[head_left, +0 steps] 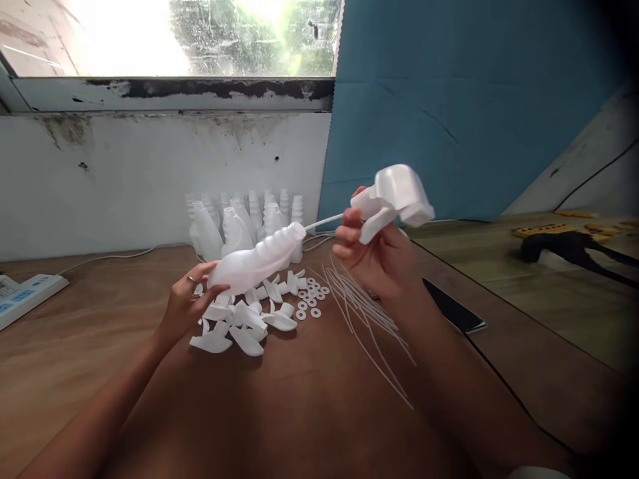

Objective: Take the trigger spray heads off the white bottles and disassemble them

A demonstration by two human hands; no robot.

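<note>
My left hand (192, 296) grips the base of a white plastic spray bottle (257, 259), which is tilted with its neck up toward the right. A white trigger sprayer head (399, 189) is in my right hand (377, 256), the fingers closed round its collar. From the head a thin white dip tube (323, 222) runs left to the bottle's mouth, its end seemingly just inside. Head and bottle neck are still apart. Below the bottle lies a pile of white trigger heads (249, 319), with several white ring washers (312, 296) beside it.
Several white bottles (232, 229) stand at the wall behind. Loose thin tubes (367, 313) lie under my right forearm. A dark phone (454, 306) with a cable lies near the table's right edge, and a power strip (32, 299) at the left.
</note>
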